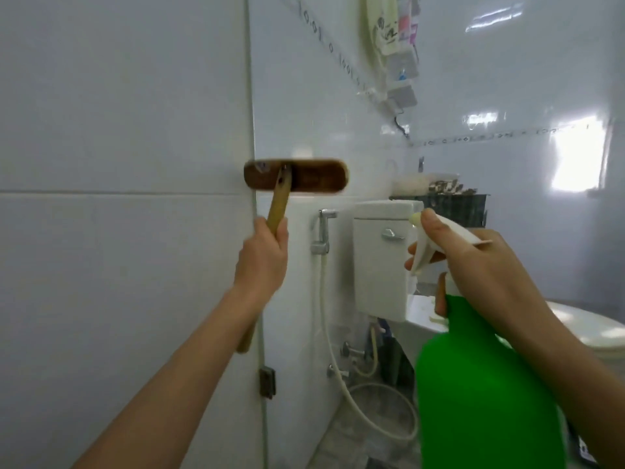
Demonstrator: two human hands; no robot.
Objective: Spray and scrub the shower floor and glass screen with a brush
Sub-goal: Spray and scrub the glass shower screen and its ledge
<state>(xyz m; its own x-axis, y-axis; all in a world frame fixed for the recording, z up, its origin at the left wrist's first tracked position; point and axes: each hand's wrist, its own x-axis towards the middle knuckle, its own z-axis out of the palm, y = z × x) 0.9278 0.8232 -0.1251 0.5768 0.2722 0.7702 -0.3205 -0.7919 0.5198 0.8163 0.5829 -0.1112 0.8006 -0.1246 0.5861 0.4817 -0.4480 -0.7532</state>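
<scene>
My left hand (pixel 262 257) grips the wooden handle of a scrub brush (pixel 296 176). Its brown head lies flat and level across the right edge of the glass screen (pixel 118 130), partly over the white tiled wall behind, and looks motion-blurred. My right hand (pixel 473 262) holds a green spray bottle (pixel 480 394) by its white trigger head, a finger curled round the trigger. The nozzle points left toward the brush, and a faint mist hangs in front of it. The shower floor is out of sight.
A white toilet cistern (pixel 382 262) and toilet lid (pixel 588 330) stand behind the bottle. A bidet sprayer with hose (pixel 324 231) hangs on the wall beside the screen. A metal hinge (pixel 267 382) sits low on the glass edge. A towel (pixel 380 25) hangs high up.
</scene>
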